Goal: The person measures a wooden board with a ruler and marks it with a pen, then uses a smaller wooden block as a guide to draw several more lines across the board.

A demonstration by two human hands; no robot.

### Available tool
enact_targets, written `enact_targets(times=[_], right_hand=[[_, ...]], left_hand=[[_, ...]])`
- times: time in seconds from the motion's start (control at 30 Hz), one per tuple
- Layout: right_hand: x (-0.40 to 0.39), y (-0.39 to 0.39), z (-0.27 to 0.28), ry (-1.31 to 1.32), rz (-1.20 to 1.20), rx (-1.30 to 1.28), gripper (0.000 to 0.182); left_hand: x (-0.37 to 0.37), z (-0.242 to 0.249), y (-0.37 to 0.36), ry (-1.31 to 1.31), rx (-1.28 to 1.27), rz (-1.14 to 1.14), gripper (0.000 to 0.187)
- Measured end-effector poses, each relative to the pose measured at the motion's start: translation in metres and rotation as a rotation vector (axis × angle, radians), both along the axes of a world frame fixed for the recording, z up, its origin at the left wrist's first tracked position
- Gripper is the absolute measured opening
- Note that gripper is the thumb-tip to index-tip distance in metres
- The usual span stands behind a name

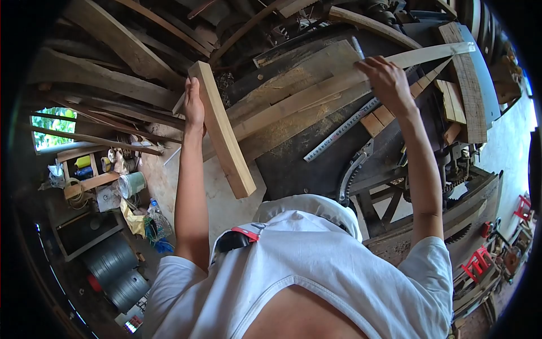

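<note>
My left hand (pixel 194 107) is closed around the upper part of a squared wooden beam (pixel 223 133), which slants down toward my body with its lower end near my chest. My right hand (pixel 388 82) hangs over a long curved wooden strip (pixel 322 93), its fingers bent and drawn together. A thin pale rod (pixel 357 47) shows just beyond those fingertips; what they hold, if anything, I cannot tell. Below my right hand a metal ruler (pixel 339 133) lies slanted across the dark machine table (pixel 282 175), close to short wooden pieces (pixel 379 120).
A toothed curved metal part (pixel 355 169) stands at the table's near edge. Long boards (pixel 121 42) are stacked at the upper left. A wide plank (pixel 466 85) lies at the right. A bucket (pixel 132 184) and black drums (pixel 116 271) stand on the left floor.
</note>
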State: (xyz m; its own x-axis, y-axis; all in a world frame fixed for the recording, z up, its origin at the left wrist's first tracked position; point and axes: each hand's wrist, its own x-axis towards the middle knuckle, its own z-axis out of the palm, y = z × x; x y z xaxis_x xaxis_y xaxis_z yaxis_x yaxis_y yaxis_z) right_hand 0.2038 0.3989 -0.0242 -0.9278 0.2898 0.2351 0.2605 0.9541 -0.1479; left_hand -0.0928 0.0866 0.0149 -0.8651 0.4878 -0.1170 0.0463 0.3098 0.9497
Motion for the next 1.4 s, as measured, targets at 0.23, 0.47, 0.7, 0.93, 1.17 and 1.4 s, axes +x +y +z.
enact_targets(times=[0.23, 0.47, 0.7, 0.93, 1.17, 1.4], right_hand=[[-0.025, -0.03, -0.01, 0.06, 0.048, 0.036, 0.036], [-0.022, -0.036, -0.006, 0.142, -0.002, -0.065, 0.049], [0.019, -0.08, 0.002, 0.409, -0.235, -0.437, 0.046], [0.044, -0.122, 0.008, 0.497, -0.288, -0.609, 0.031], [0.039, -0.147, -0.002, 0.643, -0.292, -0.725, 0.033], [0.031, -0.159, -0.009, 0.639, -0.272, -0.854, 0.033]], left_hand=[[0.012, 0.001, 0.027, 0.029, 0.011, -0.103, 0.057], [0.007, -0.079, 0.082, 0.077, 0.148, -0.182, 0.075], [0.054, -0.079, 0.114, 0.033, -0.055, -0.147, 0.082], [0.063, -0.079, 0.115, 0.052, -0.106, -0.136, 0.081], [0.074, -0.07, 0.116, 0.104, -0.114, -0.082, 0.076], [0.071, -0.076, 0.116, 0.107, -0.115, -0.068, 0.073]])
